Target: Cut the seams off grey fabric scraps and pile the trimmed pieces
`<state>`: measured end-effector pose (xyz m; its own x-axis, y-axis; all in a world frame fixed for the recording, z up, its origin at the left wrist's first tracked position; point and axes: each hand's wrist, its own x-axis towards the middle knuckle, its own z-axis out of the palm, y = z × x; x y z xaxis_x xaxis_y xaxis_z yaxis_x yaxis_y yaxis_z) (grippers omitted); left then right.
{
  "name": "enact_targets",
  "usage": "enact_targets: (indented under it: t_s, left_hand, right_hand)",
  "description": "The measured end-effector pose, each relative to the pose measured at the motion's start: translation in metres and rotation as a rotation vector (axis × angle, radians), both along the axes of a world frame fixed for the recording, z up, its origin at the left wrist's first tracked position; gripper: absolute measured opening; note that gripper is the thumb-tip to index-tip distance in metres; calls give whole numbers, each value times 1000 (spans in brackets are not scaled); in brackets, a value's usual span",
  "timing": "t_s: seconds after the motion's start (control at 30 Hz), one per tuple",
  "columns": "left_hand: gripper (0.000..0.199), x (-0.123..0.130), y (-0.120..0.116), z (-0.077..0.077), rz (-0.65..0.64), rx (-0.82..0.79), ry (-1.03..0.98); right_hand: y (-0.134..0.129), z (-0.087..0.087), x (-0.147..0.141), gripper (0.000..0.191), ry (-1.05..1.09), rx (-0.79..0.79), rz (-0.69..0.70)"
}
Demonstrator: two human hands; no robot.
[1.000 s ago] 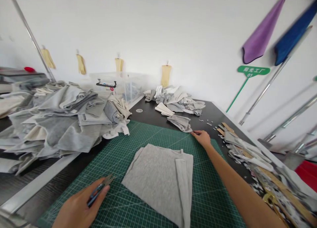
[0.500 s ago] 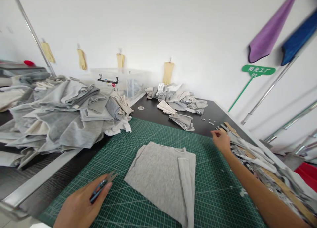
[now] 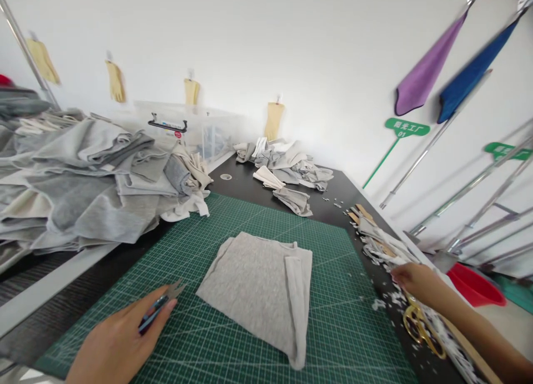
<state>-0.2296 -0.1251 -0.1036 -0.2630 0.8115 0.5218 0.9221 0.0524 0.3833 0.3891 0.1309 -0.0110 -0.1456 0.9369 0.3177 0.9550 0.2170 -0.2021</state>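
My left hand is closed around small thread snips with blue handles, their metal blades pointing away over the green cutting mat. To the right of the blades lies a grey folded garment with one sleeve laid along its right side. My right hand is over the strip of scraps and tools beyond the mat's right edge, with its fingers curled together; what they grip, if anything, is hidden. Just below that hand are gold-handled scissors.
A large heap of grey and white fabric covers the left side. Behind it stands a clear plastic box. More cloth pieces and a white tape ring lie on the black table. A red basin is at the right.
My right hand has moved from the mat's upper right edge toward me and right, near the gold scissors. My left hand still holds the snips. The view has shifted to the right.
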Motion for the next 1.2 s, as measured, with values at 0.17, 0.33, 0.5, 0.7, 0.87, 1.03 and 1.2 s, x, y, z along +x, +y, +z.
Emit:
enact_targets:
  t_s: [0.17, 0.33, 0.5, 0.7, 0.87, 1.03, 1.2]
  left_hand:
    - [44, 2, -3, 7, 7, -93, 145]
    - [42, 5, -4, 16, -23, -86, 43]
    - [39, 5, -7, 30, -69, -161, -44]
    - [39, 17, 1, 55, -133, -149, -117]
    - [35, 61, 38, 117, -426, -101, -66]
    - [33, 119, 101, 154, -676, -187, 123]
    - [35, 147, 143, 112, -866, -236, 175]
  right_hand:
    - [-15, 19, -44, 25, -97, -19, 48]
    - [-66, 32, -146, 32, 134, -20, 270]
    - [-113, 10, -241, 40, 276, -39, 562]
    - [-123, -37, -262, 93, 238, -249, 545]
    - [-122, -45, -252, 95, 284, -308, 522]
    - [-121, -42, -252, 66, 423, -185, 459]
    - [-120, -45, -245, 58, 526, -111, 420]
